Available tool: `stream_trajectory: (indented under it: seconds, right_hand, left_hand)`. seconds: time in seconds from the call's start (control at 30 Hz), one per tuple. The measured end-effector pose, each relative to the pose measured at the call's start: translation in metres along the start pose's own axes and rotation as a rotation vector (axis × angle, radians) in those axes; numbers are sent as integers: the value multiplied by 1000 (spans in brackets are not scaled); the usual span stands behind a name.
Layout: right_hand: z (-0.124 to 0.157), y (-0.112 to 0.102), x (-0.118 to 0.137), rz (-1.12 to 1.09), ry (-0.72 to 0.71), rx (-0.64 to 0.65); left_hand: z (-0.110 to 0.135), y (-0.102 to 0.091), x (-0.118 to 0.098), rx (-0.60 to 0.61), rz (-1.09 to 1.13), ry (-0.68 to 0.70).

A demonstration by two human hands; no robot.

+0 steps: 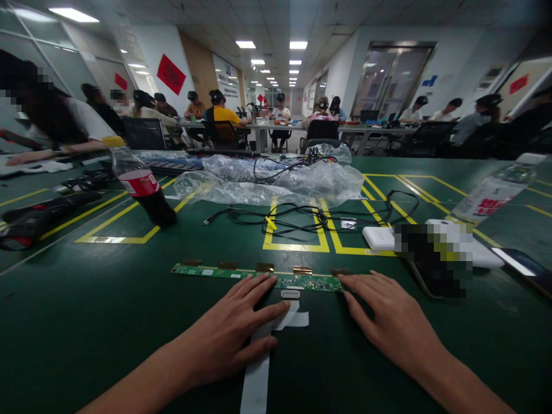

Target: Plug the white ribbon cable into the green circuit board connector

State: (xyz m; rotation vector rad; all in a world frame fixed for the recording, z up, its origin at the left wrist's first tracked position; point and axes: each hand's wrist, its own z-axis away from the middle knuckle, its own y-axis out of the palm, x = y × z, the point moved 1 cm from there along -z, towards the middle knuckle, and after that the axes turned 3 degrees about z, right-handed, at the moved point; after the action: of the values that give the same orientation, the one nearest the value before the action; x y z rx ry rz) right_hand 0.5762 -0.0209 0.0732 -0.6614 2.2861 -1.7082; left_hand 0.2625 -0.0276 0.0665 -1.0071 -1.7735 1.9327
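Note:
A long, narrow green circuit board [241, 275] lies flat across the dark green table, with several copper-coloured flex tabs along its far edge. My left hand [235, 322] rests with spread fingers, its fingertips at the board's near edge and its index finger and thumb over a flat white ribbon cable [255, 385]. That cable runs from the table's front towards the board and ends in a connector [290, 294] just in front of it. At the board's right end is my right hand [383, 310], fingers stretched out, the index fingertip touching the board.
Behind the board lie a tangled black cable [293, 218] and clear plastic wrap [276, 181]. A cola bottle [144, 187] stands left. On the right are a white case [378, 237], a water bottle [495, 192] and a phone [521, 264]. A co-worker's hand [30, 156] rests far left.

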Motion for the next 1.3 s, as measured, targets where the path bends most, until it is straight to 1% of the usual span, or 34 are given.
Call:
stream_trajectory:
  seconds: [0.1,0.17,0.27,0.4,0.6,0.77,0.87,1.0,1.3]
  right_hand:
    - [3,4,10,-80,-64,45]
    - [7,8,17,-134,-112,151]
    - [11,12,24,-176,-122,279]
    - [12,12,26,-183,-120,354]
    - [9,6,28,-195,-121,373]
    - [9,3,32,-200,-126,364]
    - [10,4,32,-209,-143,331]
    - [10,6,31,-197,-152,331]
    - [10,9,31,-168,-106,369]
  left_hand:
    - [-1,-1,-4,-6,6,48]
    - [-1,-2,-6,18,12,69]
    - [-2,-3,-8,35,13,71]
    - [-3,-3,-7,23,26,67]
    - [-5,-1,-6,17,49,48]
    - [-3,4,-10,-45,44,54]
    - [-3,6,-12,-64,33,44]
    - [-3,7,-14,-39,18,25]
    - [-4,5,-16,-17,5,19]
